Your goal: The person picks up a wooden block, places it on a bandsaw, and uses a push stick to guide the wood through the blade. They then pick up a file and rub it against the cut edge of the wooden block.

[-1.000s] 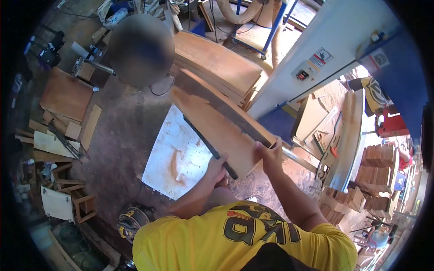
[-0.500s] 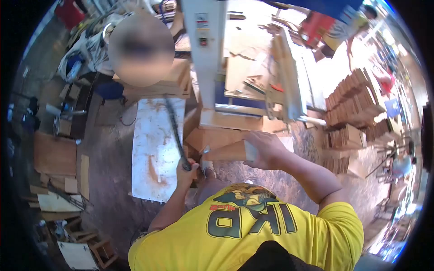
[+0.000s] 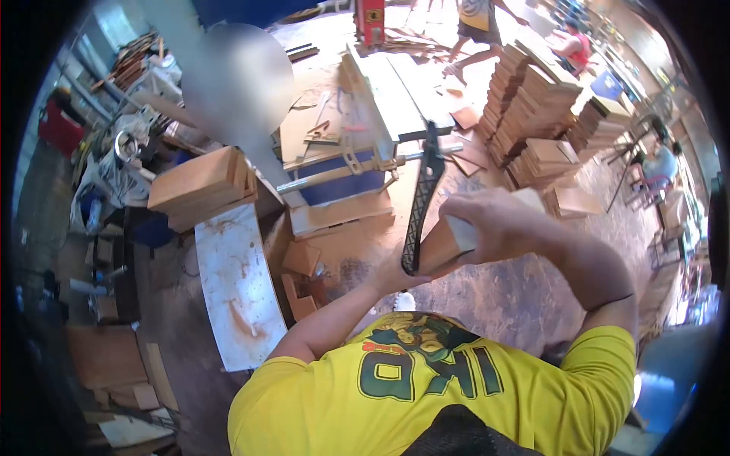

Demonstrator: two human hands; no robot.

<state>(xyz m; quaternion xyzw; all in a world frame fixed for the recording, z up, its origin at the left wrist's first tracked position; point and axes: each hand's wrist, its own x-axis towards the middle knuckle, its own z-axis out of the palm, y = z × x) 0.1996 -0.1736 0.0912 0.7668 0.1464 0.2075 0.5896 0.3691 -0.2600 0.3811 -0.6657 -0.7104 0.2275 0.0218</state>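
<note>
My left hand [image 3: 397,275] is closed at the lower end of a long black push stick [image 3: 423,201], which has a ribbed lattice body and stands nearly upright. My right hand [image 3: 490,220] grips a wooden board [image 3: 439,249] with a pale face, its fingers wrapped over the upper side. The board's lower end meets my left hand, just right of the push stick. My left palm and some fingers are hidden behind these things.
Ahead stands a machine table with a metal rail [image 3: 327,176] and wood scraps. A white sheet [image 3: 239,281] lies at the left, below stacked wooden blocks [image 3: 199,178]. Tall board stacks [image 3: 525,99] rise at the right. A person [image 3: 479,26] stands beyond; another [image 3: 574,47] sits further right.
My view has turned to the right. The push stick and the board have come together in front of my chest; before, my left hand held the stick apart, over the white sheet's edge.
</note>
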